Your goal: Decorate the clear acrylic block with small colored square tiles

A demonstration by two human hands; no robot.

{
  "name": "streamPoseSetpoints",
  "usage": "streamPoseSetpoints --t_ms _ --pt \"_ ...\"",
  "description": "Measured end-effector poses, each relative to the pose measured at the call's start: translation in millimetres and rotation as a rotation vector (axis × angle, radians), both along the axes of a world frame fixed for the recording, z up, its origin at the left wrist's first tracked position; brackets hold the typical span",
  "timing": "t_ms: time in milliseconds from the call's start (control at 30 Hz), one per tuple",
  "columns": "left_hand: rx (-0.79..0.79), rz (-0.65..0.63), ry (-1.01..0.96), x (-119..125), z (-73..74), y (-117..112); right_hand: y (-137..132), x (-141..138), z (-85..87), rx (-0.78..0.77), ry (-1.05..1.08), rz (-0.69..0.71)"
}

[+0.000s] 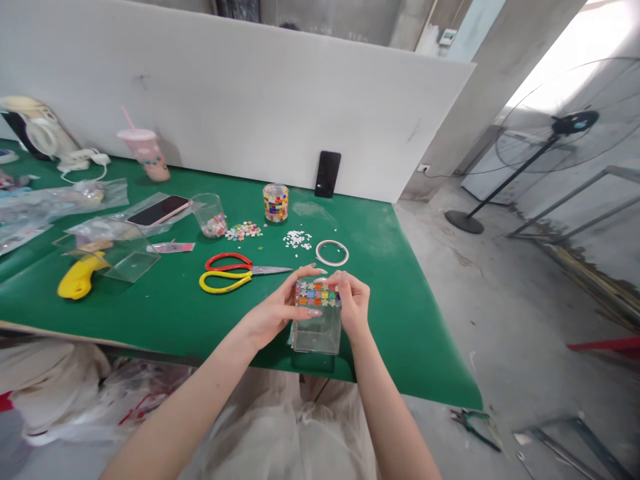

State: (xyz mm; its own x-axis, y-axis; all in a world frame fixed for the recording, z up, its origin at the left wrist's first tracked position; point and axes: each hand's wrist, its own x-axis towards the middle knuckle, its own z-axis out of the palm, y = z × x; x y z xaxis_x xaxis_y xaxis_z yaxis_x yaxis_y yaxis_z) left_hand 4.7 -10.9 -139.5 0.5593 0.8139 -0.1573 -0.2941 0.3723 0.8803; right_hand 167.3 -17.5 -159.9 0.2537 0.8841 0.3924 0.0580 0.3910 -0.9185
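A clear glass holder [317, 328] stands on the green table [165, 313] near its front edge. A band of small coloured mosaic tiles runs along its upper part. My left hand [274, 312] grips its left side, fingers curled over the tiled band. On the right side, my right hand [353, 303] holds it with fingers pressed at the top edge. Red and yellow scissors [234, 272] lie just to the left, and a white ring [332, 253] lies behind the holder.
Farther back are loose coloured tiles [243, 231], white chips [297, 239], a finished mosaic cup [275, 202], a clear cup [209, 215], two phones [327, 173], a pink drink cup [146, 153], a yellow tool [79, 276] and plastic bags. A standing fan [550, 133] is on the right floor.
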Motion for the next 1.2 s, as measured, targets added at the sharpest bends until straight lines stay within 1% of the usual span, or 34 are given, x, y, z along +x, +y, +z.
streamPoseSetpoints --t_ms 267,400,600,767,900,1100,1200 --pt "-0.005 0.017 0.030 -1.0 5.5 -0.4 -0.8 -0.5 2.8 0.006 -0.010 0.010" --pt "-0.002 0.010 0.040 -0.3 4.5 0.8 -0.6 -1.0 4.3 0.009 -0.005 -0.002" --pt "0.081 0.003 0.075 -2.8 1.0 -4.7 -1.0 -0.8 3.9 -0.007 -0.006 -0.022" --pt "0.183 0.050 0.139 -5.8 -1.4 -5.9 -0.6 -0.8 3.1 -0.017 -0.005 -0.035" --pt "0.247 0.062 0.162 -4.8 -2.8 -4.8 -0.6 -1.8 3.1 -0.019 0.001 -0.042" --pt "0.294 0.098 0.192 -3.3 -2.9 -6.0 -0.5 -0.8 1.9 -0.018 0.006 -0.042" --pt "0.288 0.087 0.189 -3.7 -1.9 -5.8 -0.1 -0.4 0.6 -0.024 0.007 -0.046"
